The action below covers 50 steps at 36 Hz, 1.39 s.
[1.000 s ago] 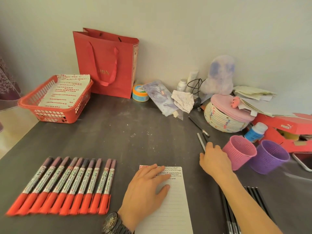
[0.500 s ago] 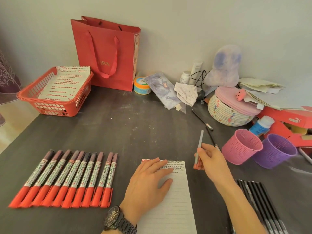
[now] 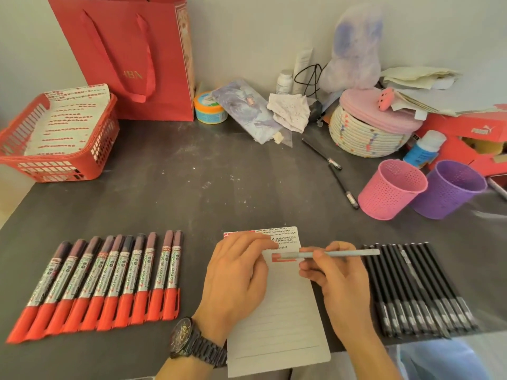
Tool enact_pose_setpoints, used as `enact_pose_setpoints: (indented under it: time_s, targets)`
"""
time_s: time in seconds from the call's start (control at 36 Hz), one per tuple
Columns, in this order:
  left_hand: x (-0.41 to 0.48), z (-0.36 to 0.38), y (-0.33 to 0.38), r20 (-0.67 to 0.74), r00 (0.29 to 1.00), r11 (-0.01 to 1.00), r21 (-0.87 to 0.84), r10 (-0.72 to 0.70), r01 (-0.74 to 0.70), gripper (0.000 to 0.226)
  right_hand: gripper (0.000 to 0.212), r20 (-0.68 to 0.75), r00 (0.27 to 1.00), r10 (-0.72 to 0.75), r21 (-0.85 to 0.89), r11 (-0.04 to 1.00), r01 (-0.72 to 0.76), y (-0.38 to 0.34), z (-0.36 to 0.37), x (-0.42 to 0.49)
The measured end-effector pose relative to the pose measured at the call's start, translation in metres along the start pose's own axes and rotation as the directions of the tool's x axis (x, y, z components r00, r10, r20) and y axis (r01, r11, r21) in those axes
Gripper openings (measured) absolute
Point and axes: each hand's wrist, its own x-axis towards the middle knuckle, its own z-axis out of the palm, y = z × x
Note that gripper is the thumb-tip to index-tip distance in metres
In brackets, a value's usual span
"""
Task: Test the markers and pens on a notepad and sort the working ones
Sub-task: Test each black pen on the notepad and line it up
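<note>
A lined notepad (image 3: pixel 282 319) lies at the table's front edge, with scribbles in its top lines. My right hand (image 3: pixel 333 272) grips a light blue pen (image 3: pixel 343 253) held level across the pad's top. The pen's red cap end (image 3: pixel 279 257) meets the fingertips of my left hand (image 3: pixel 236 275), which rests on the pad's left side. Several red-capped markers (image 3: pixel 109 281) lie in a row left of the pad. To its right lies a row of several black pens (image 3: pixel 417 286).
A pink cup (image 3: pixel 392 189) and a purple cup (image 3: pixel 450 189) stand at the right, with two loose black pens (image 3: pixel 343 185) beside them. At the far left sits a red basket (image 3: pixel 59 138) holding paper; behind it stands a red bag (image 3: pixel 131 56). Clutter lines the wall.
My right hand picked the light blue pen off the table near the pink cup and brought it over the notepad. My left hand's fingers curled up to the pen's cap end.
</note>
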Motion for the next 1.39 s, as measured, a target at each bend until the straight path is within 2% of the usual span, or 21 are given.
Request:
enact_pose_setpoints:
  time_s: [0.08,0.17,0.28,0.44,0.56,0.83,1.08,1.25,1.33,1.39]
  targets:
    - [-0.002,0.001,0.004,0.008,0.998,0.998,0.009,0.056,-0.056,0.026,0.014,0.020,0.999,-0.044,-0.055,0.997,0.045,0.000,0.002,-0.002]
    - [-0.003,0.007,0.005,0.043,0.993,0.991,0.077,0.109,-0.112,0.032,0.014,0.072,0.993,-0.090,-0.119,0.988,0.098,0.002,0.001,-0.006]
    - [-0.003,0.012,0.003,0.048,0.988,0.978,0.138,0.149,-0.154,0.032,0.014,0.128,0.985,-0.116,-0.113,0.985,0.131,0.003,-0.001,-0.008]
    - [-0.004,0.011,0.006,0.044,0.991,0.978,0.163,0.123,-0.128,0.042,0.006,0.156,0.980,-0.126,-0.123,0.982,0.146,0.005,0.000,-0.005]
    - [-0.004,0.007,0.008,0.043,0.992,0.970,0.207,0.118,-0.124,0.050,0.011,0.195,0.977,-0.085,-0.146,0.983,0.115,0.006,-0.003,-0.004]
    - [-0.007,0.005,0.009,0.093,0.992,0.973,0.209,0.083,-0.101,0.055,0.013,0.229,0.971,-0.070,-0.155,0.982,0.107,0.004,-0.002,-0.005]
    - [-0.008,0.003,0.007,0.117,0.993,0.978,0.201,0.028,-0.051,0.066,0.002,0.231,0.969,-0.083,-0.179,0.976,0.126,0.004,-0.007,-0.007]
    - [-0.014,0.007,0.006,0.120,0.991,0.980,0.180,0.059,-0.080,0.060,0.014,0.132,0.986,-0.101,-0.151,0.981,0.121,0.014,-0.014,-0.020]
    - [-0.017,0.012,0.004,0.080,0.997,0.986,0.167,0.016,-0.029,0.047,0.011,-0.010,0.999,-0.053,0.036,0.998,0.053,0.017,-0.014,-0.023]
    - [-0.019,0.013,0.001,0.076,0.997,0.986,0.164,-0.020,0.007,0.040,0.019,-0.141,0.990,0.011,0.159,0.987,0.012,0.017,-0.014,-0.024]
